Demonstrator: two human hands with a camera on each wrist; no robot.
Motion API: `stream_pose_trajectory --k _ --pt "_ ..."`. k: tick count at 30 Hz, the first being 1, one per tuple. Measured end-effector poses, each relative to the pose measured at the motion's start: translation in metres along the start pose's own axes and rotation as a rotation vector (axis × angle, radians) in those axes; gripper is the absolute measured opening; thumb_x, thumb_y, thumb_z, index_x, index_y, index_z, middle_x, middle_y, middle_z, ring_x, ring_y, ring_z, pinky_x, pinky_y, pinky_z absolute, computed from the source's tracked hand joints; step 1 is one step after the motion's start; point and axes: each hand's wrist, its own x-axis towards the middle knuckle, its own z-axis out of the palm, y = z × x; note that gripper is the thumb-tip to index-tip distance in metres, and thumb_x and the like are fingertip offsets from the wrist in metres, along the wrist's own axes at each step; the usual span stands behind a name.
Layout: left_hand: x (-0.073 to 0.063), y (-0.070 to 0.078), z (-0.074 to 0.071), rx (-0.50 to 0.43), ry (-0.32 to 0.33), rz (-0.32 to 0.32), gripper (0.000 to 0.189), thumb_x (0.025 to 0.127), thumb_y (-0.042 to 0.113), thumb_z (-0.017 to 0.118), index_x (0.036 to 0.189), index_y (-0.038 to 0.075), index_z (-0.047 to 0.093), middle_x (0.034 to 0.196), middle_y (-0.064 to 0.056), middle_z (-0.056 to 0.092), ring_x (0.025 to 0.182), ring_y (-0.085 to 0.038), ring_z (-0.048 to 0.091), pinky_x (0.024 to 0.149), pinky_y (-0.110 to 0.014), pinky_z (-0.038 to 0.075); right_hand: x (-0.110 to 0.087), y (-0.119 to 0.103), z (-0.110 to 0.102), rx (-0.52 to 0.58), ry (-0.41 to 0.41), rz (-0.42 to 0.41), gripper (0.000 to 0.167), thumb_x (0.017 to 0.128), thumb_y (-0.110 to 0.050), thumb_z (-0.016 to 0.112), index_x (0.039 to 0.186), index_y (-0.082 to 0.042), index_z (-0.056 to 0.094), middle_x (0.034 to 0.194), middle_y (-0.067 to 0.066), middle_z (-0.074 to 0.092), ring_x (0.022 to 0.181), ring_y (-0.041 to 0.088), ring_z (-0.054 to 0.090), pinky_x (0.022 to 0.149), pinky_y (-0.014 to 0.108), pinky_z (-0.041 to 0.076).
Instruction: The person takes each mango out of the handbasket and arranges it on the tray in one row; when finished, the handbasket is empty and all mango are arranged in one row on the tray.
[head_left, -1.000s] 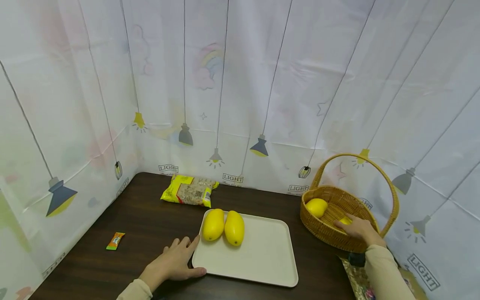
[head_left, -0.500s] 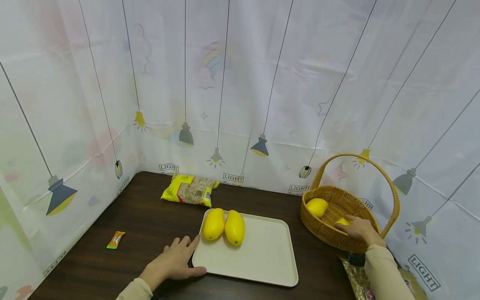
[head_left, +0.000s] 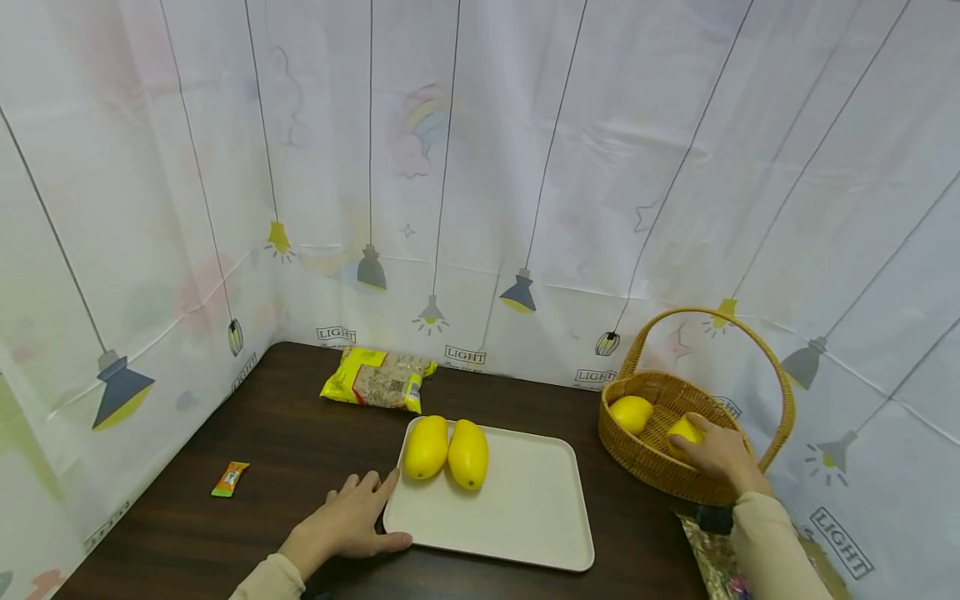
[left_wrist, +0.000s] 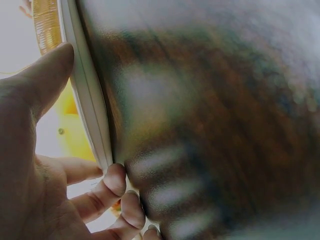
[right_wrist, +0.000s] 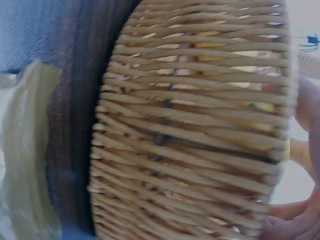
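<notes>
My right hand (head_left: 722,457) reaches into the wicker basket (head_left: 637,455) at the right and grips a yellow mango (head_left: 686,428) between thumb and fingers. Part of that fruit hides behind the hand. A second mango (head_left: 631,414) lies at the basket's left side. In the right wrist view the woven wall (right_wrist: 175,125) covers most of the hand and fruit. My left hand (head_left: 347,523) rests at the left edge of the cream tray (head_left: 525,518), thumb and fingers spread along its rim. Two mangoes, one left (head_left: 426,448) and one right (head_left: 468,455), lie side by side on this tray.
A yellow-and-clear food bag (head_left: 378,379) lies behind the tray. At the left is a small orange-and-green wrapped packet (head_left: 229,479). A shiny gold package (head_left: 712,554) sits below the basket, by the right sleeve. The basket's tall handle (head_left: 716,310) arches over its opening.
The mango in my right hand has come up slightly and shows more than before, as the hand rose a little. My left hand and the tray have stayed in place.
</notes>
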Motion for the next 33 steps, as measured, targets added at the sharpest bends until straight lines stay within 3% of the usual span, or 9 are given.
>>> stream_pose_trajectory --k 3,6,10,12,15,19,21,23,33 --pt "0.000 0.000 0.000 0.005 -0.003 -0.005 0.105 0.079 0.076 0.066 0.158 0.016 0.034 0.136 -0.014 0.052 0.113 -0.033 0.051 0.089 -0.063 0.044 -0.001 -0.005 -0.006 0.008 0.040 -0.010 0.087 0.099 -0.062 0.048 0.150 0.007 0.037 0.101 0.036 0.064 0.076 0.041 0.057 0.064 0.040 0.042" --pt "0.001 0.000 -0.001 0.009 -0.004 -0.010 0.105 0.079 0.076 0.066 0.158 0.016 0.033 0.137 -0.014 0.052 0.114 -0.033 0.051 0.089 -0.063 0.044 -0.001 -0.013 -0.012 0.019 0.075 -0.024 0.085 0.099 -0.059 0.049 0.151 0.007 0.036 0.106 0.039 0.062 0.081 0.046 0.058 0.066 0.042 0.043" --pt "0.001 0.000 -0.001 0.007 -0.006 -0.009 0.106 0.078 0.077 0.065 0.158 0.016 0.033 0.139 -0.015 0.051 0.117 -0.035 0.051 0.091 -0.064 0.044 -0.006 -0.028 -0.022 0.026 0.109 -0.043 0.084 0.100 -0.058 0.050 0.152 0.006 0.036 0.131 0.046 0.051 0.105 0.058 0.056 0.075 0.051 0.046" --pt "0.002 0.000 -0.001 0.005 -0.006 -0.009 0.106 0.078 0.078 0.065 0.158 0.016 0.034 0.139 -0.015 0.051 0.117 -0.035 0.051 0.091 -0.065 0.044 -0.009 -0.037 -0.026 0.032 0.119 -0.049 0.083 0.099 -0.058 0.051 0.152 0.004 0.036 0.129 0.046 0.051 0.103 0.056 0.057 0.070 0.047 0.044" --pt "0.003 0.000 0.000 0.004 -0.002 -0.012 0.106 0.078 0.078 0.064 0.158 0.016 0.034 0.140 -0.016 0.051 0.117 -0.036 0.051 0.093 -0.066 0.043 -0.014 -0.049 -0.032 0.035 0.126 -0.056 0.082 0.099 -0.058 0.052 0.152 0.002 0.037 0.133 0.047 0.048 0.112 0.061 0.052 0.072 0.051 0.045" --pt "0.003 0.000 0.000 0.001 0.001 -0.014 0.105 0.078 0.078 0.065 0.158 0.016 0.034 0.139 -0.016 0.051 0.117 -0.036 0.051 0.093 -0.066 0.043 -0.018 -0.063 -0.036 0.045 0.156 -0.096 0.079 0.098 -0.055 0.055 0.151 0.002 0.040 0.126 0.046 0.052 0.111 0.060 0.052 0.077 0.056 0.045" --pt "0.002 0.000 0.000 0.003 -0.002 -0.014 0.105 0.078 0.077 0.065 0.158 0.016 0.034 0.139 -0.016 0.051 0.117 -0.035 0.051 0.093 -0.066 0.043 -0.020 -0.069 -0.035 0.064 0.171 -0.116 0.078 0.098 -0.053 0.057 0.150 0.003 0.041 0.112 0.043 0.056 0.103 0.054 0.055 0.074 0.052 0.042" --pt "0.001 0.001 -0.001 0.005 -0.006 -0.014 0.105 0.078 0.077 0.066 0.158 0.016 0.034 0.139 -0.016 0.051 0.117 -0.035 0.051 0.093 -0.066 0.043 -0.021 -0.074 -0.034 0.071 0.192 -0.135 0.077 0.098 -0.052 0.058 0.150 0.002 0.043 0.108 0.040 0.058 0.101 0.051 0.056 0.076 0.050 0.042" --pt "-0.001 0.004 -0.002 0.003 0.010 -0.005 0.103 0.079 0.073 0.068 0.158 0.015 0.035 0.138 -0.016 0.052 0.116 -0.036 0.051 0.092 -0.067 0.043 -0.029 -0.113 -0.017 0.117 0.231 -0.185 0.071 0.095 -0.047 0.064 0.147 -0.002 0.049 0.121 0.038 0.058 0.099 0.042 0.058 0.067 0.033 0.038"
